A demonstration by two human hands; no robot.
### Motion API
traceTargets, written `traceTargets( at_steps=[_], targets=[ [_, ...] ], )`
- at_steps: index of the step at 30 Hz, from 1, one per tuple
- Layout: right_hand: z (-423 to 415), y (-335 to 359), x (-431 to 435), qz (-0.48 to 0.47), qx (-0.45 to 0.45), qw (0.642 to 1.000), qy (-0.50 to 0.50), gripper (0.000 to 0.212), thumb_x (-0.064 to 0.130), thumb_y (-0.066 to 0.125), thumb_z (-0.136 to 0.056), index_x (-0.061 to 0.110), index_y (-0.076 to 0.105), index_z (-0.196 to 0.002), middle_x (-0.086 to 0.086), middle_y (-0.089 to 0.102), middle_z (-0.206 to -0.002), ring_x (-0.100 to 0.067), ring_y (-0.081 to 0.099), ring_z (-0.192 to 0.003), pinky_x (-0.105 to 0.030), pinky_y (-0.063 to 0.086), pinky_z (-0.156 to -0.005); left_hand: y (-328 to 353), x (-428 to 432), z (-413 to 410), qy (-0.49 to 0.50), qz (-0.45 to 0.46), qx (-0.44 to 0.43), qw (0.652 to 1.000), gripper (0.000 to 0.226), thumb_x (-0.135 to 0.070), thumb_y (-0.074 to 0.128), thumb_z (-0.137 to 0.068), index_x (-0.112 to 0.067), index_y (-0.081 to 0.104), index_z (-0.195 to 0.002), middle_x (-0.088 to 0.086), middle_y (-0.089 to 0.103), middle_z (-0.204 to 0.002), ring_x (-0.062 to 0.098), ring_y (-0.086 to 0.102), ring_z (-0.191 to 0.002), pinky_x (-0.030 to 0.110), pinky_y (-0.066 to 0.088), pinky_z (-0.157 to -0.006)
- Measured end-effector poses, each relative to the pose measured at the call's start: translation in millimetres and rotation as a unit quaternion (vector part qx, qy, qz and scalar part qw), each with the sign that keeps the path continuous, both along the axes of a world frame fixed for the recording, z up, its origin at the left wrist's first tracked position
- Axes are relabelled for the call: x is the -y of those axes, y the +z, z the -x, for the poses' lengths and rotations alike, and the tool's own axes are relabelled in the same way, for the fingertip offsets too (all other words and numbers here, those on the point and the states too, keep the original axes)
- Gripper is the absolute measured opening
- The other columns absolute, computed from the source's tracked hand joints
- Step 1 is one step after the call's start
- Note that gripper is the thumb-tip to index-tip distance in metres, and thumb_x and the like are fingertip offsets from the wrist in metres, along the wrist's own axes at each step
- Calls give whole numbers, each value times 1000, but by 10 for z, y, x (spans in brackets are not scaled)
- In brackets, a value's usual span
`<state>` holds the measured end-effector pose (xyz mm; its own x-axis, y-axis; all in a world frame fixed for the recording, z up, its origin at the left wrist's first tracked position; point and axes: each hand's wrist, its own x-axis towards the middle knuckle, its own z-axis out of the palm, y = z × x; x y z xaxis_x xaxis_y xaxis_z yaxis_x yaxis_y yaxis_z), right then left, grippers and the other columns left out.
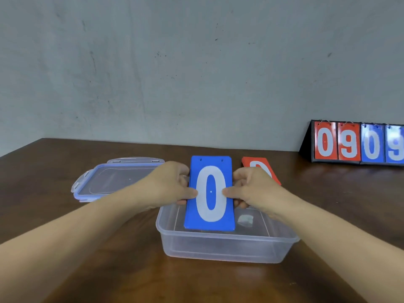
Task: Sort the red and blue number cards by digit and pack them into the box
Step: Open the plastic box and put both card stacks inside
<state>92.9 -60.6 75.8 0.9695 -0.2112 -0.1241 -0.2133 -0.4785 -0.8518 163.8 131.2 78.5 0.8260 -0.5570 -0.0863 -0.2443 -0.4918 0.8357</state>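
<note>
A stack of blue number cards (210, 193) with a white 0 on top is held tilted over the clear plastic box (225, 248). Its lower edge dips inside the box. My left hand (168, 184) grips the stack's left side, thumb on the face. My right hand (253, 189) grips the right side the same way. Behind my right hand a stack of red number cards (259, 164) lies on the table, its digit partly hidden.
The box's clear lid (109, 180) with blue rim lies flat at the back left. A black flip scoreboard (358, 142) showing red 0 9 and blue 0 9 stands at the back right against the wall. The brown wooden table (328, 204) extends to both sides.
</note>
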Motion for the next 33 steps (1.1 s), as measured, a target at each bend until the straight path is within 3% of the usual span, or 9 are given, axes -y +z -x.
traceTargets(
  at_steps=[4, 9, 14, 19, 23, 25, 27, 30, 33],
  targets=[
    [26, -36, -60, -1, -17, 1000, 6, 17, 16, 72, -86, 21, 59, -96, 0, 73, -87, -13, 71, -71, -22, 56, -59, -50, -62, 22, 17, -47, 52, 997, 32, -12, 74, -84, -22, 56, -109, 1, 76, -85, 10, 73, -81, 36, 60, -79],
    [-6, -73, -67, -45, -71, 996, 13, 26, 14, 74, -84, 15, 62, -108, -2, 74, -84, -10, 67, -61, -19, 52, -54, -39, -64, 31, 7, -124, 84, 989, 37, -16, 75, -83, -11, 60, -117, -4, 72, -70, 8, 70, -72, 16, 50, -62],
    [-52, -124, -77, -69, -100, 992, 38, 26, 10, 72, -85, 10, 60, -109, -10, 75, -90, -18, 67, -69, -20, 48, -50, -6, -46, -38, -10, -196, 74, 978, 35, -17, 77, -80, -4, 62, -109, 1, 65, -70, 17, 67, -71, 34, 59, -73],
    [-48, -167, -63, -63, -127, 987, 75, 24, 16, 72, -86, 13, 60, -106, -3, 76, -92, -15, 71, -71, -18, 48, -51, 42, -124, -89, -50, -212, 22, 976, 17, -15, 75, -85, -6, 62, -92, -15, 54, -46, 5, 57, -55, 24, 52, -66],
    [-85, -195, -81, -59, -162, 980, 95, 26, 16, 71, -86, 15, 60, -110, -1, 75, -98, -16, 72, -79, -17, 50, -53, 92, -128, -108, -93, -219, -33, 971, 25, -14, 72, -88, -3, 61, -107, -10, 72, -75, 7, 70, -75, 21, 57, -71],
    [-107, -205, -86, -67, -174, 977, 99, 27, 15, 70, -87, 14, 60, -111, -2, 75, -98, -16, 72, -78, -17, 50, -52, 104, -108, -124, -108, -233, -62, 964, 33, -16, 71, -89, -4, 58, -117, 0, 74, -104, 13, 72, -94, 29, 59, -83],
    [-127, -216, -93, -72, -181, 975, 103, 25, 13, 70, -88, 13, 61, -111, -4, 75, -98, -15, 71, -77, -17, 50, -53, 97, -85, -139, -108, -266, -48, 957, 33, -18, 70, -90, -6, 56, -117, 4, 74, -106, 17, 72, -98, 35, 57, -90],
    [-162, -244, -117, -63, -195, 973, 104, 23, 12, 70, -87, 12, 62, -109, -7, 75, -98, -13, 70, -70, -18, 50, -55, 128, -58, -95, -94, -351, 37, 931, 15, -17, 66, -87, -12, 53, -91, -4, 68, -76, 14, 64, -71, 23, 51, -66],
    [-199, -270, -133, -45, -212, 970, 105, 27, 16, 70, -87, 14, 61, -112, -6, 74, -104, -13, 71, -74, -21, 54, -63, 99, -101, -108, -69, -321, 70, 942, 11, -10, 65, -79, -8, 55, -74, 5, 49, -63, 20, 45, -61, 24, 37, -58]
  ],
)
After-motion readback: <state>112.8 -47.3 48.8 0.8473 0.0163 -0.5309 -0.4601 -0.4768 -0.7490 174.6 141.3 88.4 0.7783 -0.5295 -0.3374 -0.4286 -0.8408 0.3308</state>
